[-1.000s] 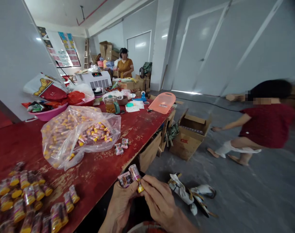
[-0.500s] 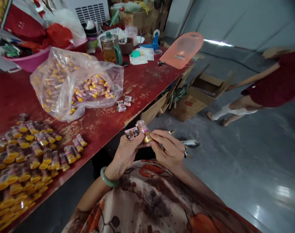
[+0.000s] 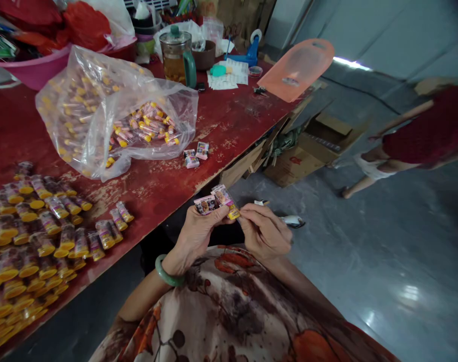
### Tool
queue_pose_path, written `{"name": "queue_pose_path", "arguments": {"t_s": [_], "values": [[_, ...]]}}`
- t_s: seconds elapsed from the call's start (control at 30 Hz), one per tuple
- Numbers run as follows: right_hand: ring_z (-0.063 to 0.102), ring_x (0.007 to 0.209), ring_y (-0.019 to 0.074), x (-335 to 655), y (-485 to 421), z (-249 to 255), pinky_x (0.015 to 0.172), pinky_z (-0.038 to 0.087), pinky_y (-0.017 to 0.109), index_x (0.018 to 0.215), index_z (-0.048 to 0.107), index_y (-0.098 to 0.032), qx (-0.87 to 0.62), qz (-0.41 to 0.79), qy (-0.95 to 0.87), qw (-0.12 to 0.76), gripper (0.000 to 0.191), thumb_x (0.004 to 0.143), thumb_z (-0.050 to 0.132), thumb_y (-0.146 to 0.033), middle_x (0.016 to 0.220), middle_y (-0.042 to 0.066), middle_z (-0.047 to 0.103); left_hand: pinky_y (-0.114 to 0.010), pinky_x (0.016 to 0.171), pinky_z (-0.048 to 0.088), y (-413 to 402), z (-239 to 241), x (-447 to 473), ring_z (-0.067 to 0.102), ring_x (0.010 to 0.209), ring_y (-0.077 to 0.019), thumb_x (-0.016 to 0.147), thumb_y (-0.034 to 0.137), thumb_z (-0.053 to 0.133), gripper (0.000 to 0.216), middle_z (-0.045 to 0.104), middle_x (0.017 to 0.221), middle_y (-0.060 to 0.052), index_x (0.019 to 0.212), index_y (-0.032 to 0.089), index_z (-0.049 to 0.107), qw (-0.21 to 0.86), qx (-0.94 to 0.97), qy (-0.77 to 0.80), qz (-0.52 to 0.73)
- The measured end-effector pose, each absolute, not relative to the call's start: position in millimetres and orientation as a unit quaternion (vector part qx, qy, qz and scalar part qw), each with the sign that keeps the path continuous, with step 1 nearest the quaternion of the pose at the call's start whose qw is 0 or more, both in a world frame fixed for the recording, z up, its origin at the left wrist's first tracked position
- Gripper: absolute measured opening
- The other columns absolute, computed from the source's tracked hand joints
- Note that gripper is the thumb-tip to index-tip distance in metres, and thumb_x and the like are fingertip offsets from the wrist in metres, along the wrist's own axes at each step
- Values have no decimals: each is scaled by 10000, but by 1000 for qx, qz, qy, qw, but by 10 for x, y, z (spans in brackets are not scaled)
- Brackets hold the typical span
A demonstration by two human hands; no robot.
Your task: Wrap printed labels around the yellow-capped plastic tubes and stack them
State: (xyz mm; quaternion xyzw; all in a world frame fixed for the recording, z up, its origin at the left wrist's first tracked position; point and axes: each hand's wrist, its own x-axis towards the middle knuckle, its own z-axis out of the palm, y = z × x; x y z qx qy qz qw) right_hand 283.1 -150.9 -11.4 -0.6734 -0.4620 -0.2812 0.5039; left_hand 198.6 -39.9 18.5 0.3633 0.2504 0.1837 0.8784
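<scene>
My left hand (image 3: pixel 198 231) is closed around a small pink-and-black printed label stack (image 3: pixel 206 205) and a small yellow-ended tube (image 3: pixel 232 208) with a printed pink label. The thumb presses across them. My right hand (image 3: pixel 266 231) is pinched at the tube's right side, by its yellow end; whatever lies between those fingertips is too small to make out. Two similar small label stacks (image 3: pixel 191 159) lie on the red table. Beyond them, an open clear plastic bag (image 3: pixel 100 125) holds many yellow-capped tubes. Many larger clear tubes with yellow ends (image 3: pixel 50 223) are piled at the left.
On the red table (image 3: pixel 229 125) stand a glass jug (image 3: pixel 176 60) with a green handle, a blue tape dispenser (image 3: pixel 251 53) and an orange plastic sheet (image 3: pixel 298 70). A pink basin (image 3: pixel 43 68) is at back left. Right of the table are a cardboard box (image 3: pixel 300 161) and another person (image 3: pixel 425 130).
My right hand has shifted slightly right, its fingertips now at the tube's outer edge. The tube has turned slightly in my left hand. The other person has changed stance, and the view has shifted.
</scene>
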Motion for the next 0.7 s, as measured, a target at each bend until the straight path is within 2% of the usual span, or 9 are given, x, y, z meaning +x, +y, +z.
{"name": "queue_pose_path", "arguments": {"t_s": [0.17, 0.37, 0.5, 0.7], "values": [[676, 720, 148, 2862, -1505, -154, 638, 570, 267, 998, 642, -213, -674, -308, -470, 479, 283, 783, 615, -30, 837, 38, 697, -279, 658, 566, -339, 155, 1988, 655, 642, -145, 614, 312, 841, 266, 720, 743, -46, 765, 119, 737, 872, 367, 260, 192], [664, 764, 152, 2848, -1496, -52, 651, 564, 276, 1044, 635, -212, -687, -234, -503, 469, 274, 806, 607, -79, 922, 62, 683, -288, 668, 572, -323, 136, 1980, 648, 650, -143, 649, 314, 819, 253, 720, 764, -42, 818, 138, 753, 875, 380, 237, 184], [662, 794, 146, 2854, -1466, -32, 666, 559, 262, 1038, 644, -207, -685, -243, -498, 473, 259, 819, 603, -76, 929, 59, 684, -317, 699, 578, -327, 172, 1998, 663, 714, -170, 640, 312, 824, 254, 729, 802, -51, 821, 148, 754, 876, 387, 228, 176], [647, 766, 114, 2898, -1428, -78, 663, 556, 221, 984, 632, -173, -653, -283, -513, 480, 185, 835, 576, -79, 903, 59, 679, -264, 664, 574, -345, 207, 2031, 667, 668, -150, 526, 232, 880, 305, 737, 766, -43, 780, 133, 743, 858, 386, 292, 172]]}}
